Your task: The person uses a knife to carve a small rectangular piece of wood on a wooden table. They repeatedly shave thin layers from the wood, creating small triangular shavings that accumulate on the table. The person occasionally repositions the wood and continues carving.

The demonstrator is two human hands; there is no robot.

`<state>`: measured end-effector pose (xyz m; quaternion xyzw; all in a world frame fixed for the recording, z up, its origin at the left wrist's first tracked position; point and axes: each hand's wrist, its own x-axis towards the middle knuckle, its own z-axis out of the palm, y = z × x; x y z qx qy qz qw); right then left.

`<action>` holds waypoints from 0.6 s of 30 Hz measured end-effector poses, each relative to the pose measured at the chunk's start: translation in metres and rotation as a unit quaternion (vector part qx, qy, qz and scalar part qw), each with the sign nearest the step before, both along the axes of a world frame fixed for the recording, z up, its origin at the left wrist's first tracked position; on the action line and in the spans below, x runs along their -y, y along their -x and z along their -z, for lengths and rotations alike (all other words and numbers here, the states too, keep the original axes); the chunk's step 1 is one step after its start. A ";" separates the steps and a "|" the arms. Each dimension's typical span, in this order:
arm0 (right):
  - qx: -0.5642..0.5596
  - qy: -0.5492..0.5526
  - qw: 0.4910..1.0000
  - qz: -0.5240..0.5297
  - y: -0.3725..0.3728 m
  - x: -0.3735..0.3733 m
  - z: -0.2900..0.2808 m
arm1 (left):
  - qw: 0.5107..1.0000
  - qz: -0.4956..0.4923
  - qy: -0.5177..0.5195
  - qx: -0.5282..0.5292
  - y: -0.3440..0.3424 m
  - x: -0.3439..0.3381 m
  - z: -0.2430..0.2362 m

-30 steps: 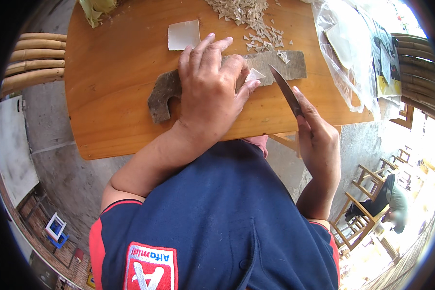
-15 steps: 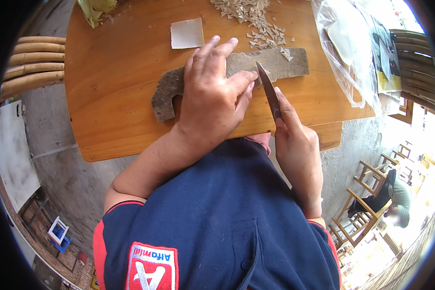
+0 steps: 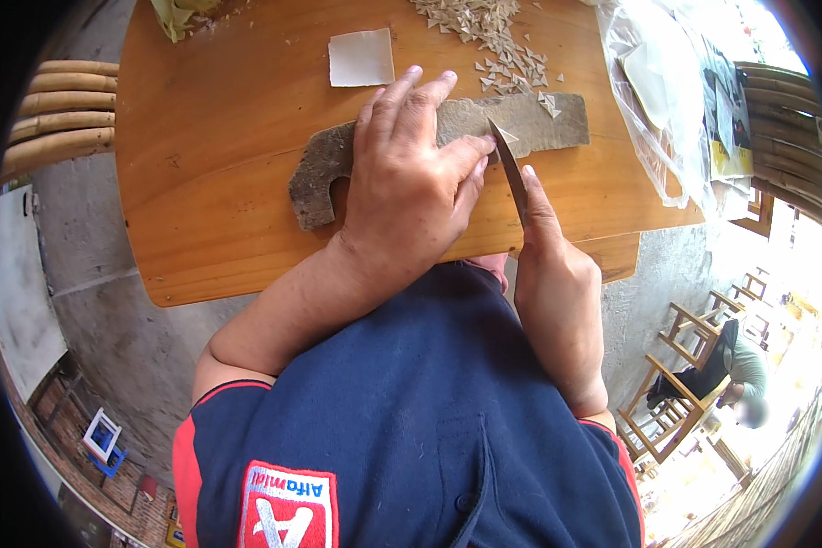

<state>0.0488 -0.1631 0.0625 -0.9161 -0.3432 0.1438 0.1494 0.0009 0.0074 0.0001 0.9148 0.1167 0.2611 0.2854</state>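
Note:
My left hand (image 3: 406, 164) lies palm down over a worn, hooked grey-brown wooden board (image 3: 557, 123). Its outer fingers stretch past the board's far edge, while the index fingertip and thumb are close together beside the blade. What lies under them is hidden. In my right hand (image 3: 553, 274) is a knife (image 3: 509, 166), the index finger laid along its back and the tip down on the board. A small pale triangular piece (image 3: 510, 136) touches or nearly touches the blade's right side. More small triangles (image 3: 550, 105) sit farther right on the board.
Beyond the board lies a pale square sheet (image 3: 361, 57), with a heap of small triangles (image 3: 484, 27) to its right. A clear plastic bag (image 3: 653, 100) covers the table's (image 3: 219, 183) right side. Bamboo chairs (image 3: 64, 119) flank it. A person (image 3: 747, 365) sits at the lower right.
The view has shifted slightly. The knife blade has turned a little more edge-on, and the pale triangle on its right shows more plainly. My left hand keeps its place on the board.

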 end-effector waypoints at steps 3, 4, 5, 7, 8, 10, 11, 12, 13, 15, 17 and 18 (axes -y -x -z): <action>-0.021 -0.003 1.000 0.016 0.003 -0.003 -0.001 | 1.000 -0.001 0.000 -0.002 0.000 0.001 0.000; -0.015 0.002 1.000 0.012 0.003 -0.004 -0.002 | 1.000 -0.001 0.000 -0.004 0.000 0.001 0.000; -0.010 0.007 1.000 0.007 0.003 -0.005 -0.002 | 1.000 -0.001 -0.001 -0.006 0.000 0.001 0.000; -0.009 0.015 1.000 0.005 0.001 -0.007 -0.003 | 1.000 -0.002 -0.003 -0.007 0.000 0.001 -0.001; -0.014 0.019 1.000 0.007 -0.001 -0.010 -0.004 | 1.000 -0.003 -0.004 -0.008 0.001 0.001 -0.001; -0.021 0.018 1.000 0.012 -0.002 -0.012 -0.006 | 1.000 -0.003 -0.006 -0.008 0.000 0.001 -0.001; -0.023 0.014 1.000 0.014 -0.003 -0.013 -0.006 | 1.000 -0.003 -0.007 -0.008 0.000 0.000 -0.001; -0.024 0.010 1.000 0.017 -0.003 -0.013 -0.007 | 1.000 -0.002 -0.002 -0.004 0.000 0.001 0.000; -0.031 0.008 0.999 0.024 -0.003 -0.012 -0.007 | 1.000 -0.002 0.001 0.000 -0.001 0.002 0.002; -0.044 0.005 0.998 0.038 -0.002 -0.003 -0.007 | 1.000 -0.001 0.005 0.003 -0.001 0.001 0.002; -0.038 -0.013 0.998 0.049 -0.001 0.007 -0.005 | 1.000 0.004 0.009 -0.001 -0.001 0.001 0.002; -0.035 -0.022 0.998 0.054 -0.002 0.011 -0.005 | 1.000 0.002 0.005 -0.007 -0.001 0.001 0.001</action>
